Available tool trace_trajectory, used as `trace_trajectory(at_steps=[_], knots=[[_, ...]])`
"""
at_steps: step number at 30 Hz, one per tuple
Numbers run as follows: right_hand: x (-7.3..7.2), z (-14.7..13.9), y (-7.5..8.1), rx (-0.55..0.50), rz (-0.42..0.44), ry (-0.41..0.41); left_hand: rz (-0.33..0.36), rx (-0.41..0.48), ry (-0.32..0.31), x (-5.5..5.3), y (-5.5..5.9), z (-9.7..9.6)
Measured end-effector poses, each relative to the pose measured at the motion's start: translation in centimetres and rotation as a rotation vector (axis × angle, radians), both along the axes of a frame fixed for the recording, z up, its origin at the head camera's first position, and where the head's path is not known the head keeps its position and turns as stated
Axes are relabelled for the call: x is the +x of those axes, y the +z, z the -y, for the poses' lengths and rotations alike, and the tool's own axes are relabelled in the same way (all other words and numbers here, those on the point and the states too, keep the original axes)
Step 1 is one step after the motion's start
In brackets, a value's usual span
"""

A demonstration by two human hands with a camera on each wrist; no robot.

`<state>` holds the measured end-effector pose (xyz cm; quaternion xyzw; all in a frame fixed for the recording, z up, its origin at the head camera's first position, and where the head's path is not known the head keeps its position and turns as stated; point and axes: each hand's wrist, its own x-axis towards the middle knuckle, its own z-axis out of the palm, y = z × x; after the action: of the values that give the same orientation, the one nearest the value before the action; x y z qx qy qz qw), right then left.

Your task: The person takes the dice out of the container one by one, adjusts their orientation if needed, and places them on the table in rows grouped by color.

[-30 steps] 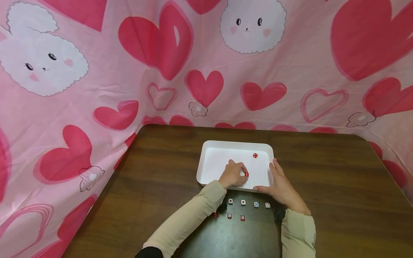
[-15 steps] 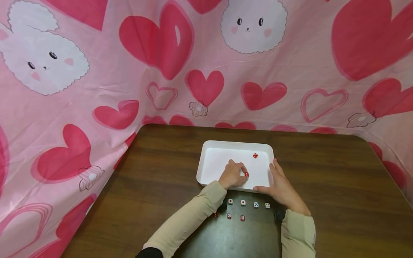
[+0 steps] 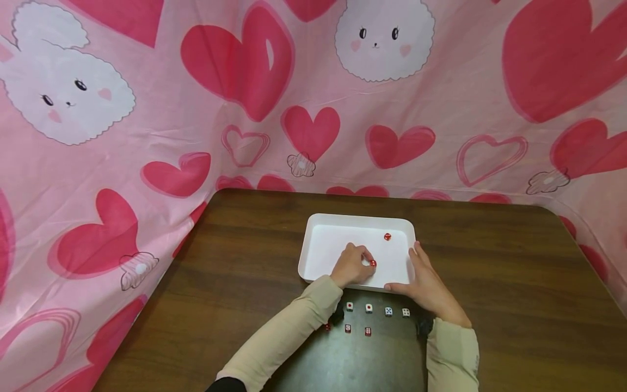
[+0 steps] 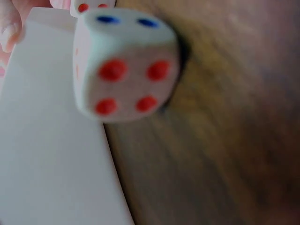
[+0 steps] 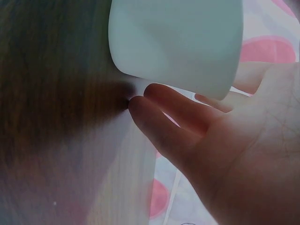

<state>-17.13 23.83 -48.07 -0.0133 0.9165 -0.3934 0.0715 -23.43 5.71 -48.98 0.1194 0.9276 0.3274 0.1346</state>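
A shallow white tray [image 3: 360, 219] lies on the dark wooden table in the head view. Reaching over its near side, my left hand [image 3: 350, 265] pinches a red die [image 3: 373, 263] between thumb and forefinger, low over the tray floor. Another red die [image 3: 387, 237] sits near the tray's far right corner. My right hand [image 3: 426, 280] rests at the near right corner, its fingers extended along the right side and its thumb along the front. In the right wrist view the fingers [image 5: 164, 126] lie nearly straight beside the tray's outer wall [image 5: 178, 47].
In front of the tray stands a row of several white dice [image 3: 369, 308]. Nearer still is a row of red dice [image 3: 368, 331], the leftmost partly behind my left sleeve. A white die [image 4: 131, 70] looms close in the left wrist view. Pink heart-patterned cloth [image 3: 401, 190] borders the table.
The pinched red die has shifted slightly up and left and turned a little in my left fingers. My right hand and the tray stay in place.
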Motion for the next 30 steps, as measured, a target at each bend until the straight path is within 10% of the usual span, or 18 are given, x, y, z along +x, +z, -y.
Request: trace_trajectory(at_steps=[30], knots=[[0.05, 0.12, 0.10, 0.006, 0.020, -0.007, 0.136, 0.262, 0.096, -0.53, 0.00, 0.59]])
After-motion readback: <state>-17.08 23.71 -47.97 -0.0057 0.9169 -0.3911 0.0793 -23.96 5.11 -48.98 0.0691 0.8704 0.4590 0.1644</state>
